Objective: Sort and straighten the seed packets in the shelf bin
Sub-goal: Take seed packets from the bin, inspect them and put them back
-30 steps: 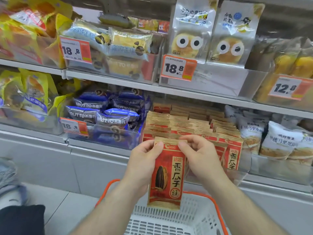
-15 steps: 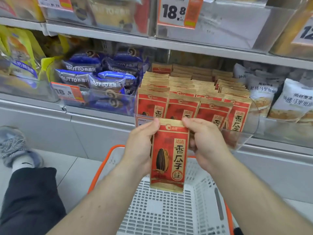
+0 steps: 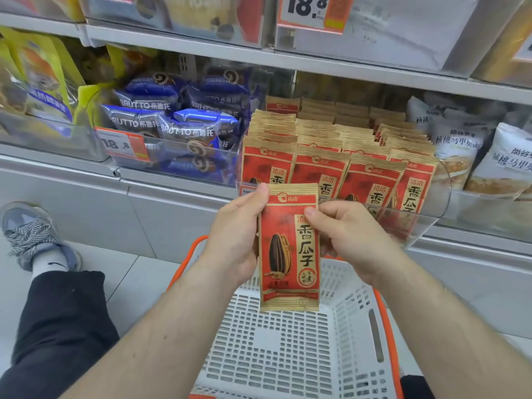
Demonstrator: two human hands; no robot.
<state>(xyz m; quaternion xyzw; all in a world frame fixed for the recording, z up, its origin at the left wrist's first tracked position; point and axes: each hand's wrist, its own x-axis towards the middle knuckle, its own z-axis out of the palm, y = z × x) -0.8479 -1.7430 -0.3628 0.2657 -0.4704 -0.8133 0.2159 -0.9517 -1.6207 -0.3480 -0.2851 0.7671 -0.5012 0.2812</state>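
1. You hold one seed packet (image 3: 289, 249) upright in front of the clear shelf bin (image 3: 431, 205), above the white basket (image 3: 288, 355); it is outside the bin, not touching the rows.
2. Your left hand (image 3: 236, 240) grips its left edge, thumb at the top corner. Your right hand (image 3: 348, 237) pinches the right edge, thumb on the printed face.
3. By my reading you are mid-sort: one packet is out and awaits a slot.
4. The packets in the bin (image 3: 339, 171) stand in four fairly even front rows; the right one leans slightly.
5. The next move probably calls for keeping the packet face-forward and sliding it in at the front of a row.
6. Readable: 洽洽 and 香瓜子 on the packets; "BRUTTO 布鲁托" on the blue bags (image 3: 172, 122); price tags (image 3: 122, 144) reading 18.8.
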